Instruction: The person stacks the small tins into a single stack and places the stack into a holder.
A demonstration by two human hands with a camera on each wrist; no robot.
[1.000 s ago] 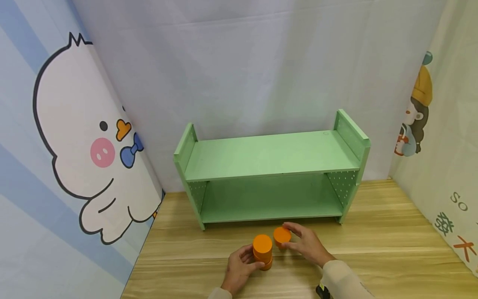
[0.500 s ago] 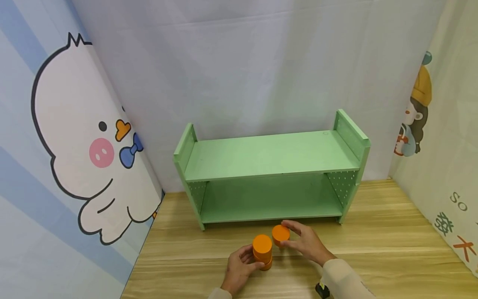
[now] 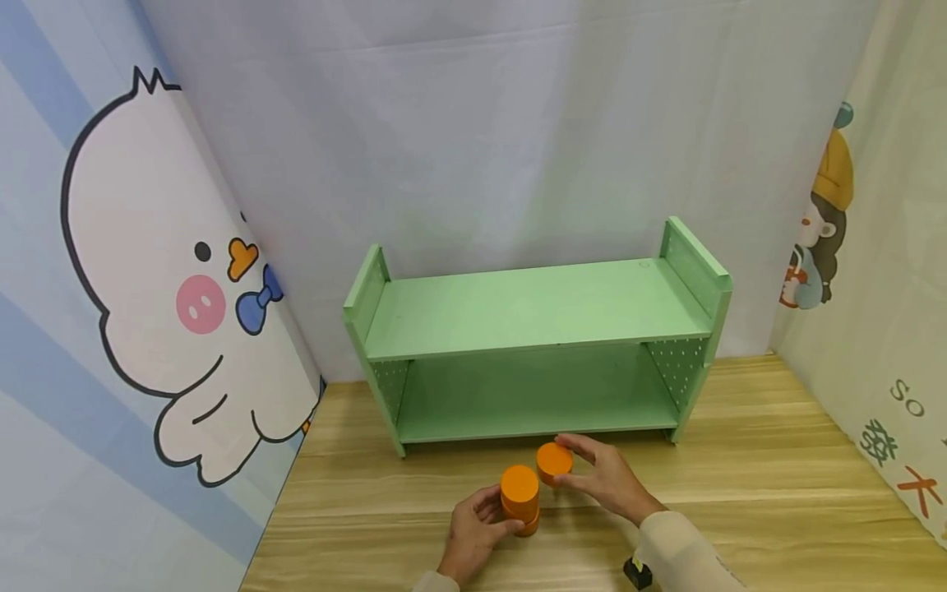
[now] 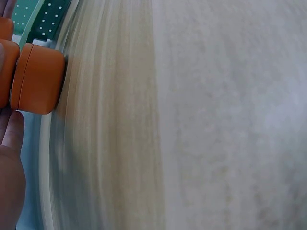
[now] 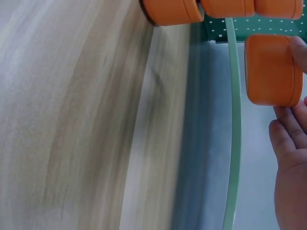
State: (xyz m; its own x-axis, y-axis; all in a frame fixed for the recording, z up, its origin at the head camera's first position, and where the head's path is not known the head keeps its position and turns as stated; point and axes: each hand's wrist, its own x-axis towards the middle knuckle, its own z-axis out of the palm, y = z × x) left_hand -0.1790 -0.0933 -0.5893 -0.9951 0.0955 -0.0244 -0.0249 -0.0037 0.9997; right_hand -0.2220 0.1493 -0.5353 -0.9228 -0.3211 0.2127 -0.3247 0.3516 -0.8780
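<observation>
Three round orange containers stand in a stack (image 3: 520, 488), which shows partly in the left wrist view (image 4: 41, 79) and along the top of the right wrist view (image 5: 228, 5). My left hand (image 3: 473, 533) holds the stack between thumb and curled fingers from the left. To its right, my right hand (image 3: 610, 483) pinches a single orange container (image 3: 554, 463) by its sides. The right wrist view has this container (image 5: 269, 69) raised off the table, apart from the stack, with my right hand (image 5: 293, 167) around its far side.
A green two-tier shelf (image 3: 540, 308) stands just behind the hands on the wooden table (image 3: 355, 510). Near my right sleeve lies a small black object (image 3: 638, 573). Printed cloth (image 3: 481, 148) hangs behind and at both sides.
My right hand has moved slightly up and to the left in the head view, carrying the single container. The left hand and the stack have stayed in place.
</observation>
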